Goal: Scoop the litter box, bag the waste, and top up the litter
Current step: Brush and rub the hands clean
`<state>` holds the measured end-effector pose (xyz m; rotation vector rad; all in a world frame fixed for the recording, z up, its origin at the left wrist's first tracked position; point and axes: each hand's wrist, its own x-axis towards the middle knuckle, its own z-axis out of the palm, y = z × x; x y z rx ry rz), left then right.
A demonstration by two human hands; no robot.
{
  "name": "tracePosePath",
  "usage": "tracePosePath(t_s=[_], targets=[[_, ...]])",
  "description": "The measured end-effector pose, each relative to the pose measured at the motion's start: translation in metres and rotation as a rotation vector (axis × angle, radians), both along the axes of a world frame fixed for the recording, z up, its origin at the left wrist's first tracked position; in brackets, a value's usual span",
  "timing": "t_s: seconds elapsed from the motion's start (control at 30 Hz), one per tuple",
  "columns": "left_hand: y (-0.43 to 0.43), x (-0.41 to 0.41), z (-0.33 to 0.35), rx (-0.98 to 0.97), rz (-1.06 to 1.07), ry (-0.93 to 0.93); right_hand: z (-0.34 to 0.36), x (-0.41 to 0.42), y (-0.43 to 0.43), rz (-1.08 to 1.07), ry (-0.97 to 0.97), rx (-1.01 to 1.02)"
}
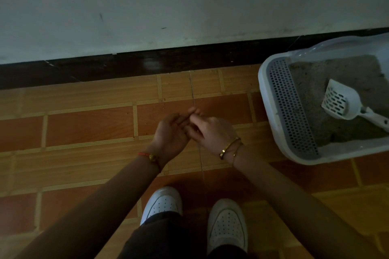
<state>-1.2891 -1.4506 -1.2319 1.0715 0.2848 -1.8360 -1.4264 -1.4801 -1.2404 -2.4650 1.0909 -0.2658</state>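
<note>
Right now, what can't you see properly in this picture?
Litter box: far side cut off by head view's right edge.
Scoop: handle end cut off there too.
Right hand: dim, blurred against the left hand; whether it pinches anything is unclear.

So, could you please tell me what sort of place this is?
Probably a home, at a room's edge: a cat litter box with a scoop in it sits on a tiled floor beside a wall with dark skirting.
</note>
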Motion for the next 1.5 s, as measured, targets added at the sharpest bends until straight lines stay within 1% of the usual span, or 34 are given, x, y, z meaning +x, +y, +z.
tracePosePath(t_s=[0.07,0.13,0.2,0.27,0.37,0.4,0.47,0.5,0.63,0.73,0.83,0.93,1.1,1.17,1.23,1.3,1.33,1.4,1.47,1.5], targets=[[0.002,0.006,0.001,0.016,0.048,0.019,0.002,-0.002,-0.004,-0.049,-0.069,0.008],[0.005,0.013,0.001,0.041,0.123,0.041,-0.003,-0.005,-0.012,-0.134,-0.065,0.0],[0.008,0.023,0.0,0.06,0.193,0.027,-0.008,-0.006,-0.02,-0.21,0.054,0.01],[0.011,0.036,-0.001,0.068,0.257,-0.002,-0.021,-0.008,-0.025,-0.209,0.218,0.049],[0.017,0.053,-0.002,0.066,0.324,-0.018,-0.037,-0.001,-0.018,-0.166,0.285,0.134],[0.019,0.057,-0.002,0.065,0.335,-0.029,-0.041,0.004,-0.014,-0.138,0.331,0.109],[0.022,0.063,-0.003,0.062,0.348,-0.049,-0.047,0.011,-0.005,-0.061,0.46,-0.026],[0.023,0.064,-0.003,0.06,0.354,-0.051,-0.049,0.013,-0.002,-0.036,0.486,-0.102],[0.024,0.066,-0.004,0.054,0.36,-0.043,-0.051,0.019,0.005,-0.076,0.49,-0.332],[0.024,0.066,-0.004,0.057,0.359,-0.043,-0.051,0.02,0.007,-0.129,0.511,-0.394],[0.024,0.064,-0.003,0.055,0.346,-0.051,-0.049,0.023,0.009,-0.161,0.55,-0.392],[0.024,0.059,-0.004,0.053,0.311,-0.057,-0.046,0.024,0.008,-0.144,0.578,-0.372],[0.023,0.049,-0.006,0.053,0.243,-0.063,-0.048,0.023,0.004,-0.14,0.495,-0.299],[0.023,0.045,-0.008,0.062,0.22,-0.065,-0.042,0.024,0.003,-0.14,0.43,-0.305],[0.024,0.042,-0.008,0.069,0.192,-0.065,-0.033,0.03,0.004,-0.128,0.27,-0.299],[0.026,0.041,-0.008,0.068,0.149,-0.071,-0.025,0.044,0.007,-0.034,0.066,-0.228],[0.026,0.04,-0.008,0.07,0.133,-0.082,-0.023,0.053,0.01,0.014,-0.005,-0.195],[0.028,0.043,-0.006,0.067,0.118,-0.113,-0.019,0.071,0.013,0.061,-0.113,-0.169],[0.03,0.049,-0.005,0.056,0.151,-0.121,-0.018,0.082,0.01,0.032,-0.222,-0.097],[0.031,0.054,-0.005,0.054,0.191,-0.111,-0.016,0.085,0.005,0.002,-0.236,-0.047]])
